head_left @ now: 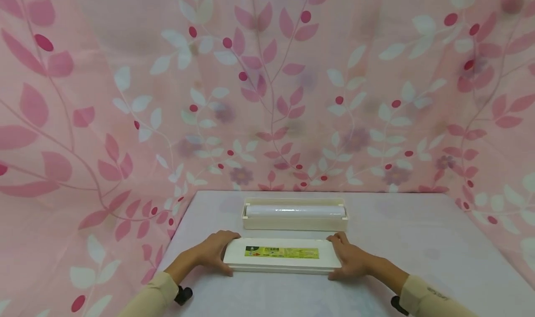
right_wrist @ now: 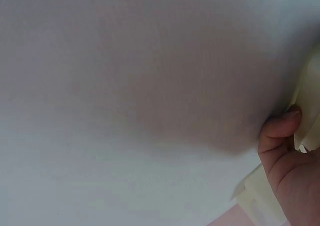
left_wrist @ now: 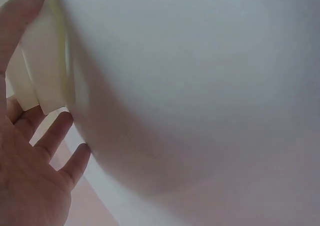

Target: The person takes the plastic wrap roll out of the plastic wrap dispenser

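Observation:
A long white lid (head_left: 284,264) with a green-and-yellow label (head_left: 282,253) lies crosswise low over the table, label side up. My left hand (head_left: 213,251) grips its left end, thumb on the near edge and fingers toward the far side. At the other end my right hand (head_left: 351,259) grips it the same way. The left wrist view shows the lid's end (left_wrist: 42,60) between thumb and fingers. In the right wrist view the thumb bends against the lid's edge (right_wrist: 311,116); the other fingers are mostly hidden.
Just beyond the lid stands an open white box (head_left: 295,223) holding a shiny white film-like roll (head_left: 295,211). Both sit over a pale cloth-covered table (head_left: 409,242). A pink floral curtain (head_left: 271,99) encloses the back and sides.

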Demonstrator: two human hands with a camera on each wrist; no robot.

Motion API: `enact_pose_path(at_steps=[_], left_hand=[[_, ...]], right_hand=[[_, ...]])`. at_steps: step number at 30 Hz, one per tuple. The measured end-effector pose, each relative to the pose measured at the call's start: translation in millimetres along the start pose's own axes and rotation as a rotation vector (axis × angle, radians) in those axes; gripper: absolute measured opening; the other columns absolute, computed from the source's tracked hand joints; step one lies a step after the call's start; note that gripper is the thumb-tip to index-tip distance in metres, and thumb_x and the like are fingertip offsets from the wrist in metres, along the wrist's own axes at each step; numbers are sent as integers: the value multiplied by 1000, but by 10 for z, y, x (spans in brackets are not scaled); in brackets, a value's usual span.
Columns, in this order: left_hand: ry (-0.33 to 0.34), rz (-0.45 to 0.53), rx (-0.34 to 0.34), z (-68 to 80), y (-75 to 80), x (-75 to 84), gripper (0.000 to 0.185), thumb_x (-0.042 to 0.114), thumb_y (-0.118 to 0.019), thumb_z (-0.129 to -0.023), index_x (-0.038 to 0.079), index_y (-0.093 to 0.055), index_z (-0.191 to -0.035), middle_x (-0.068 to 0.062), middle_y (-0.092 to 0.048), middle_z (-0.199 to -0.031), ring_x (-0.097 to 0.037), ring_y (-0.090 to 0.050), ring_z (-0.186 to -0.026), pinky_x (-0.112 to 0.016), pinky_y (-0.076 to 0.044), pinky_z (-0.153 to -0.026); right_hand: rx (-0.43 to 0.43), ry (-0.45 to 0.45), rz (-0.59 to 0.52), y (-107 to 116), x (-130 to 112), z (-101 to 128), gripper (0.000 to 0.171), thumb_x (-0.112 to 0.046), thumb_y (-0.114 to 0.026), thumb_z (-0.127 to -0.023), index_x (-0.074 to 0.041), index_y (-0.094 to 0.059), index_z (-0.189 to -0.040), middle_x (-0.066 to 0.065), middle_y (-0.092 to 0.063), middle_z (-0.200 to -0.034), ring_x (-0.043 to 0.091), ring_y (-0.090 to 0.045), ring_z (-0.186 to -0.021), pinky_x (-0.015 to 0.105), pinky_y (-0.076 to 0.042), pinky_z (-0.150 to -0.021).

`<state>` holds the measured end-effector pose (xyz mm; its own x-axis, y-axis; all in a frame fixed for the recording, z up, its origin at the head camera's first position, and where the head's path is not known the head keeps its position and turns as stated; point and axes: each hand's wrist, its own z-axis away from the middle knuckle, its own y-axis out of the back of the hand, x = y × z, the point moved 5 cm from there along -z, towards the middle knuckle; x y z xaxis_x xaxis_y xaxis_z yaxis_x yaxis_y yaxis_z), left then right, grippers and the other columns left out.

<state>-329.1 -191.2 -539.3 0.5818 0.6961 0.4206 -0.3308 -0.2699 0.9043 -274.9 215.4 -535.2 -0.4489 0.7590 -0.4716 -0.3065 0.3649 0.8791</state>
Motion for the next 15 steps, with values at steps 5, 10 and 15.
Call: enact_pose_path(at_steps=[5,10,15], left_hand=[[12,3,24,33,9,-32,103,63,-88,-57,13,-50,-139,1,-57,-136,-24,-50,-126,-56,-38,-106],[20,21,3,59,-25,-30,103,62,-87,-58,13,-49,-140,0,-56,-137,-24,-49,-127,-57,-37,-108],[37,44,1,17,-64,-37,104,62,-87,-58,15,-47,-142,1,-54,-139,-24,-47,-129,-57,-35,-110]], right_hand=[[-8,-8,-18,-44,17,-42,104,-58,-82,-70,0,-32,-141,12,-35,-128,20,-49,-106,32,-48,-85],[-27,-39,-68,-112,55,-20,104,-57,-83,-69,-3,-32,-141,11,-35,-130,20,-46,-108,30,-46,-86],[-24,-51,-79,-49,54,-7,103,-53,-85,-68,-3,-33,-141,12,-35,-131,21,-46,-108,32,-45,-87]])
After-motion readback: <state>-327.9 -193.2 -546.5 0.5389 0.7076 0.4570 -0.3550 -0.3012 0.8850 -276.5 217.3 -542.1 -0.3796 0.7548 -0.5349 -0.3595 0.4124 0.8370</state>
